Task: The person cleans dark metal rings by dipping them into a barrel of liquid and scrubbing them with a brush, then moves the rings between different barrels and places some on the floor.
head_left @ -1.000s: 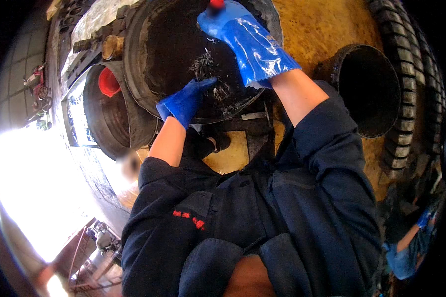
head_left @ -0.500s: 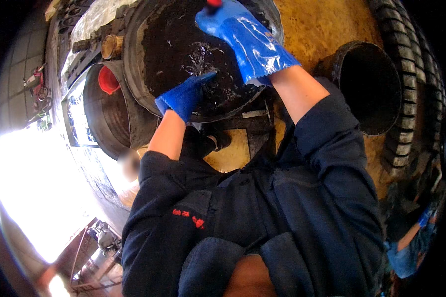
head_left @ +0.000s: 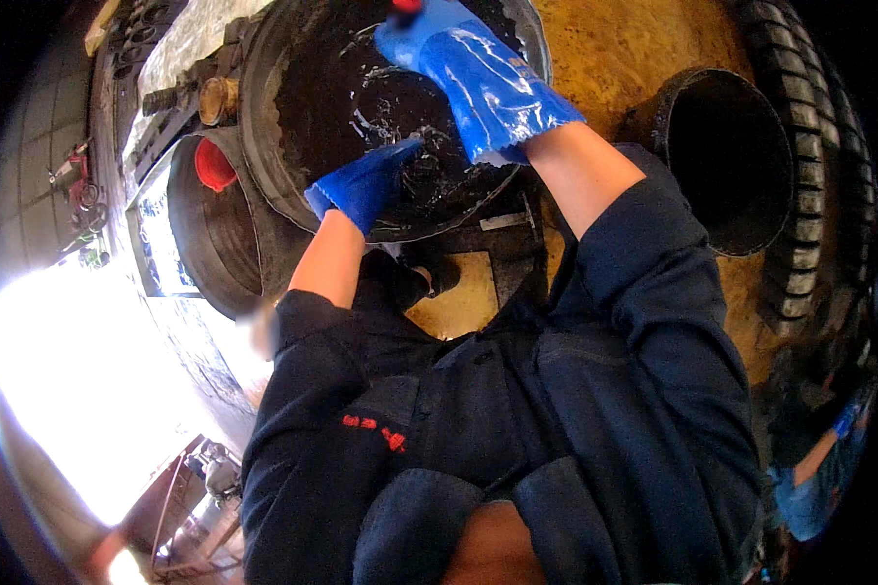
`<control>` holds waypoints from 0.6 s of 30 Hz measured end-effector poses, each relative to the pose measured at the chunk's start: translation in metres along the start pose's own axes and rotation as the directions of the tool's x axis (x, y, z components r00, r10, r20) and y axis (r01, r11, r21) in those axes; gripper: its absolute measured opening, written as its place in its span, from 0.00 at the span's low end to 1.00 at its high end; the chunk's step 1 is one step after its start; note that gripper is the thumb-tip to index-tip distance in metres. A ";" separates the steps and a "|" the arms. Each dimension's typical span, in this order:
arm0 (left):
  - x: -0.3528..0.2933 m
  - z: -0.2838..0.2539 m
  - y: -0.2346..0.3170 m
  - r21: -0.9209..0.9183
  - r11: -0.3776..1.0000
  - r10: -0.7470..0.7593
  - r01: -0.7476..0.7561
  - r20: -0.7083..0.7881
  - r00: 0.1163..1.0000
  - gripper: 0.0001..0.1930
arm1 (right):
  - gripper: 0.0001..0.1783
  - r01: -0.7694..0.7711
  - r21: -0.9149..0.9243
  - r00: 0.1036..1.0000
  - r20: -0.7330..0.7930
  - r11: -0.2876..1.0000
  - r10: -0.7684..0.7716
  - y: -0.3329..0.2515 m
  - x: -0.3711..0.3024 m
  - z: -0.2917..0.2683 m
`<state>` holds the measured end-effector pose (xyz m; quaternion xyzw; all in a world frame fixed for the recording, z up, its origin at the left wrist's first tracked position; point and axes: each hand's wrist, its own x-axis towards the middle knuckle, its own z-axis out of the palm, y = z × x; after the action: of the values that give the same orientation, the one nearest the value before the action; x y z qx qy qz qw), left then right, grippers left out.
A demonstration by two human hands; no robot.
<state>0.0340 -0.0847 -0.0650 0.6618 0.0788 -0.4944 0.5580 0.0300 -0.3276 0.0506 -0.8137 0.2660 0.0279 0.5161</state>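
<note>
A wide round tub (head_left: 256,127) of dark liquid stands before me, with light streaks and ripples on its surface. My left hand (head_left: 369,183), in a blue rubber glove, reaches in low from the left. Its thumb side points right across a dark, roundish shape; the other fingers are hidden and seem closed round it. At the upper edge, my right hand (head_left: 415,41), in a wet, shiny blue glove, is closed over the tub. A red-and-black thing (head_left: 407,6) shows at its top, cut off by the picture's edge, so its kind is unclear.
Left of the tub is an open dark drum (head_left: 232,219) with a red bowl-like thing (head_left: 215,164) inside. At right stands another dark drum (head_left: 727,161), beside stacked tyres (head_left: 800,175). A person in blue (head_left: 810,487) is at the lower right. The floor (head_left: 615,58) is yellowish.
My right hand has shifted slightly left and up. The splash near my left hand has flattened into ripples, and the dark shape beneath that hand shows more clearly.
</note>
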 end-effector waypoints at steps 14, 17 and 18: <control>-0.043 -0.050 0.064 -0.254 0.934 0.201 -0.251 -0.208 0.957 0.18 | 0.23 0.128 -0.108 0.992 0.016 0.986 -0.127 0.027 -0.011 0.037; -0.059 -0.089 0.063 -0.471 0.845 0.050 -0.252 -0.400 0.915 0.21 | 0.23 0.211 -0.215 0.971 0.156 0.954 -0.180 0.041 -0.036 0.057; -0.059 -0.088 0.064 -0.365 0.887 0.208 -0.282 -0.230 0.951 0.21 | 0.23 0.180 -0.367 0.977 0.176 0.913 -0.122 0.064 -0.031 0.058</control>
<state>0.0964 -0.0095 0.0108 0.5838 0.1434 -0.3303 0.7276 -0.0132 -0.2861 -0.0193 -0.9120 0.1523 0.0999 0.3674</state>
